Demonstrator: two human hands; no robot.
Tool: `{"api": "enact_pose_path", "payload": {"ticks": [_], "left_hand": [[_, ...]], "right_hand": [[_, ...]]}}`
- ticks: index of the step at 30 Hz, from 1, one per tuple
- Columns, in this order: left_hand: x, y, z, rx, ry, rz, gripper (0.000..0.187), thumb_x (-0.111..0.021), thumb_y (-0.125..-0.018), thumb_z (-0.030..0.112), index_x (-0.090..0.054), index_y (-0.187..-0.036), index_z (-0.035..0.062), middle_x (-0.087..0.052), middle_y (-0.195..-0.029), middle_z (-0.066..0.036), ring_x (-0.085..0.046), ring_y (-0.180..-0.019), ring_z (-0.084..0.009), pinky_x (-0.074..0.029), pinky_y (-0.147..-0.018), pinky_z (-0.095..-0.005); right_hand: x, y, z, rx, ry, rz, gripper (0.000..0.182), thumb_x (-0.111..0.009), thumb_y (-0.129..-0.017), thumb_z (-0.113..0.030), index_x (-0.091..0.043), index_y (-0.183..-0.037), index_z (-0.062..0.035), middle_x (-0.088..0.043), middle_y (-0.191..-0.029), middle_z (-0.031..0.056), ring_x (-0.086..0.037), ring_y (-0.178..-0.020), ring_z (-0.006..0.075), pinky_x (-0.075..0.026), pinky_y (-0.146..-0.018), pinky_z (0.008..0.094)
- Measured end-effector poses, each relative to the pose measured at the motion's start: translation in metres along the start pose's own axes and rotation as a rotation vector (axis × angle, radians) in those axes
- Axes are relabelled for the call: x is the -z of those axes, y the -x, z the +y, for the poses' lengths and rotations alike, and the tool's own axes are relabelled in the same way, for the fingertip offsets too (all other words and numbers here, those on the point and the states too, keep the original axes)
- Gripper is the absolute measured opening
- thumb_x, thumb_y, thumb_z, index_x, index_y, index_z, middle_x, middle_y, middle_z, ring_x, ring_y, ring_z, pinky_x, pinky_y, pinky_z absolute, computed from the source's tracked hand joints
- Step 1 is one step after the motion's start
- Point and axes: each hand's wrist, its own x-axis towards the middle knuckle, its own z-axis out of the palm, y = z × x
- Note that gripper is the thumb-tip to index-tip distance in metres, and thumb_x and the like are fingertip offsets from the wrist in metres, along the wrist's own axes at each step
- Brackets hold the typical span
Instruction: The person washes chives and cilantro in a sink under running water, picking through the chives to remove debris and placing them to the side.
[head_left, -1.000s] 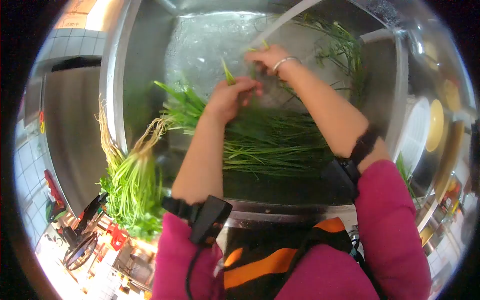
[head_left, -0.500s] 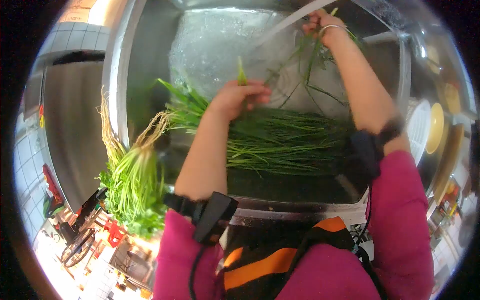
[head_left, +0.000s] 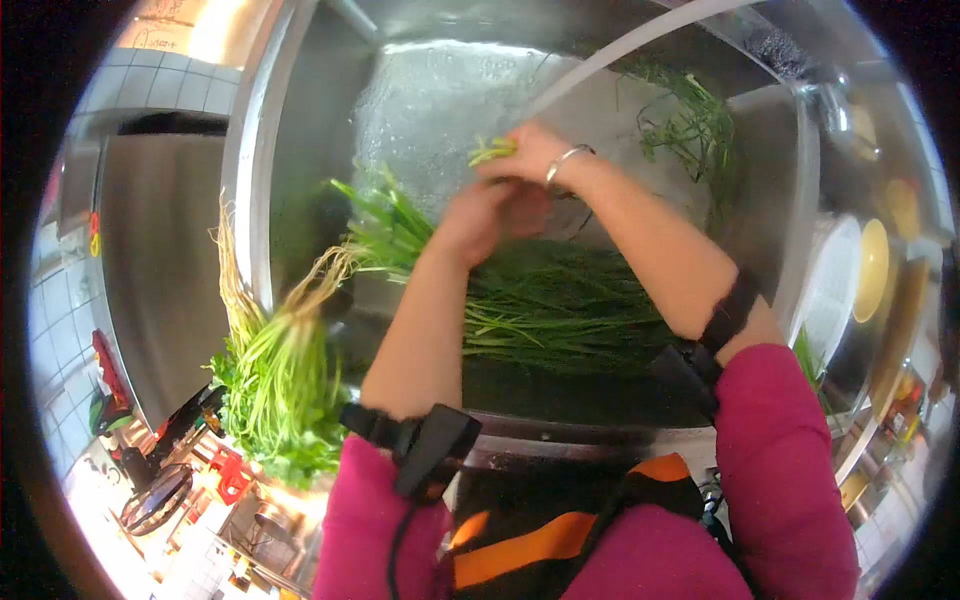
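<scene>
Over the middle of the steel sink (head_left: 257,160), my two hands are close together. My right hand (head_left: 535,155), with a bracelet at the wrist, is closed on some short green stalks (head_left: 492,151). Just below it, my left hand (head_left: 490,222) is blurred, and its fingers are too smeared to read. Long thin green leaves (head_left: 560,310) lie across the sink under my hands, with a brighter green bunch (head_left: 385,225) at their left end. More loose greens (head_left: 690,125) lie at the sink's upper right.
Rooted leafy greens (head_left: 285,370) hang over the sink's left edge. A pale hose or stream (head_left: 640,42) crosses the top of the sink. At the right stand a white basket (head_left: 832,290) and a yellow bowl (head_left: 872,270).
My right hand has moved from the sink's upper right to the middle, beside my left hand. Greens that hung near it now lie at the upper right. The view has shifted slightly.
</scene>
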Motion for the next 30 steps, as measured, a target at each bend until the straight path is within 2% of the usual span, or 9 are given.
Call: {"api": "enact_pose_path", "payload": {"ticks": [9,16,18,20,22,25,27,29,30], "left_hand": [[-0.010,0.005,0.007,0.113,-0.107,0.030,0.017,-0.040,-0.082,0.020,-0.047,-0.087,0.0062,-0.056,-0.092,-0.011,-0.054,-0.085,-0.0237,-0.042,-0.073,-0.0379],[-0.006,-0.001,0.001,0.192,-0.234,-0.169,0.015,-0.045,-0.080,0.019,-0.049,-0.085,0.0052,-0.057,-0.086,-0.009,-0.056,-0.080,-0.0192,-0.044,-0.066,-0.0293],[-0.010,-0.002,0.000,0.181,-0.320,-0.158,0.016,-0.045,-0.079,0.018,-0.050,-0.085,0.0043,-0.057,-0.085,-0.008,-0.056,-0.079,-0.0186,-0.044,-0.065,-0.0277],[-0.011,-0.009,-0.005,0.137,-0.613,-0.106,0.021,-0.046,-0.078,0.023,-0.050,-0.089,0.0048,-0.057,-0.086,-0.009,-0.055,-0.080,-0.0216,-0.044,-0.066,-0.0309],[-0.018,-0.013,-0.018,0.013,-1.032,-0.134,0.025,-0.044,-0.078,0.024,-0.049,-0.096,0.0074,-0.055,-0.092,-0.011,-0.052,-0.087,-0.0244,-0.041,-0.072,-0.0365],[-0.050,0.017,-0.037,-0.131,-1.712,-0.187,0.037,-0.039,-0.079,0.024,-0.039,-0.115,0.0182,-0.042,-0.115,-0.013,-0.037,-0.108,-0.0315,-0.022,-0.088,-0.0542],[-0.065,0.023,-0.043,0.051,-1.824,-0.351,0.045,-0.039,-0.077,0.020,-0.031,-0.121,0.0198,-0.029,-0.125,-0.011,-0.028,-0.114,-0.0324,-0.010,-0.088,-0.0604],[-0.079,0.018,-0.045,0.259,-1.909,-0.540,0.047,-0.040,-0.075,0.019,-0.031,-0.121,0.0185,-0.028,-0.126,-0.010,-0.028,-0.114,-0.0327,-0.011,-0.088,-0.0608],[-0.083,0.016,-0.048,0.477,-1.961,-0.736,0.049,-0.041,-0.073,0.018,-0.031,-0.121,0.0172,-0.027,-0.127,-0.009,-0.028,-0.114,-0.0329,-0.011,-0.087,-0.0612]], "right_hand": [[0.024,-0.013,0.043,-0.222,-0.941,0.126,0.024,-0.059,-0.067,-0.027,-0.058,-0.078,-0.0051,-0.058,-0.085,0.0062,-0.054,-0.070,0.0135,-0.042,-0.055,0.0265],[0.128,0.070,0.144,-0.130,-1.555,0.726,0.006,-0.053,-0.072,-0.009,-0.051,-0.075,-0.0036,-0.050,-0.060,0.0059,-0.044,-0.045,0.0167,-0.040,-0.045,0.0276],[0.154,0.130,0.047,-0.260,-1.071,1.390,0.007,-0.056,-0.069,-0.009,-0.053,-0.071,-0.0033,-0.041,-0.054,0.0024,-0.038,-0.043,0.0149,-0.036,-0.043,0.0272],[0.203,0.173,0.071,-0.296,-0.364,1.449,0.013,-0.056,-0.070,-0.012,-0.056,-0.075,-0.0003,-0.044,-0.056,0.0018,-0.042,-0.046,0.0153,-0.034,-0.041,0.0269],[0.221,0.188,0.045,0.341,-0.505,1.497,0.017,-0.051,-0.074,-0.004,-0.055,-0.087,0.0040,-0.058,-0.078,0.0056,-0.055,-0.070,0.0141,-0.045,-0.065,0.0254],[0.172,0.171,-0.034,0.208,0.248,1.009,0.020,-0.051,-0.074,-0.006,-0.056,-0.093,-0.0009,-0.057,-0.090,0.0043,-0.052,-0.080,0.0106,-0.042,-0.071,0.0238],[0.131,0.141,-0.071,-0.166,0.055,0.345,0.023,-0.050,-0.075,-0.014,-0.056,-0.096,-0.0075,-0.058,-0.087,0.0042,-0.052,-0.075,0.0127,-0.041,-0.067,0.0252],[0.072,0.084,-0.021,0.379,-0.024,0.021,0.025,-0.050,-0.075,-0.021,-0.056,-0.093,-0.0060,-0.058,-0.082,0.0097,-0.053,-0.070,0.0167,-0.041,-0.063,0.0287],[0.046,0.063,-0.038,0.087,0.109,-0.120,0.030,-0.051,-0.073,-0.030,-0.058,-0.086,-0.0052,-0.058,-0.081,0.0123,-0.054,-0.069,0.0199,-0.041,-0.062,0.0305]]}}
